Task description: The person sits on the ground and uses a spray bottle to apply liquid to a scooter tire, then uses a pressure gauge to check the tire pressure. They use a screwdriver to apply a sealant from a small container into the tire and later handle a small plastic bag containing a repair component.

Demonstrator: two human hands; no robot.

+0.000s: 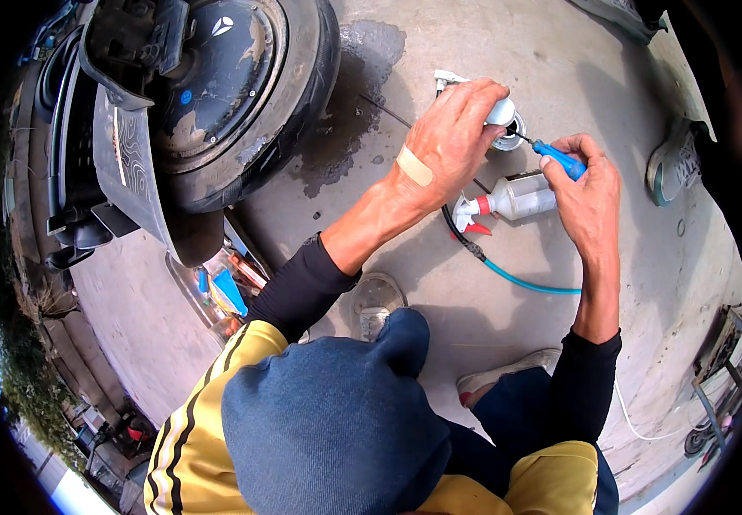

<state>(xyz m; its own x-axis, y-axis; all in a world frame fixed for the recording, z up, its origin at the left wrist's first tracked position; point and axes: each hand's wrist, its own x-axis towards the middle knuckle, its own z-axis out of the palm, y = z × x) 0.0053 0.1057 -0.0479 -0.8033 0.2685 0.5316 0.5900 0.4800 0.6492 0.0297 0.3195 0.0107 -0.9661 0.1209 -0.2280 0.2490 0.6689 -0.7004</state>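
My left hand (448, 142), with a plaster strip near its wrist, grips a white rounded lid-like piece (501, 112). The fingers partly hide it. Right below sits a small round can (508, 140) with a dark opening, its body mostly covered from view. My right hand (592, 189) is closed around a blue-handled screwdriver (560, 159). Its thin dark shaft points left at the can's opening; whether the tip touches it I cannot tell. Beneath the hands a clear spray bottle (521, 197) with a red and white trigger head lies on its side.
A scooter wheel with a black tyre (315, 94) stands at the upper left by a wet patch (345, 112). A black and teal hose (517, 281) curves under my hands. A tool tray (203, 296) sits left. Someone's shoe (676, 163) is at right, near a metal frame (727, 369).
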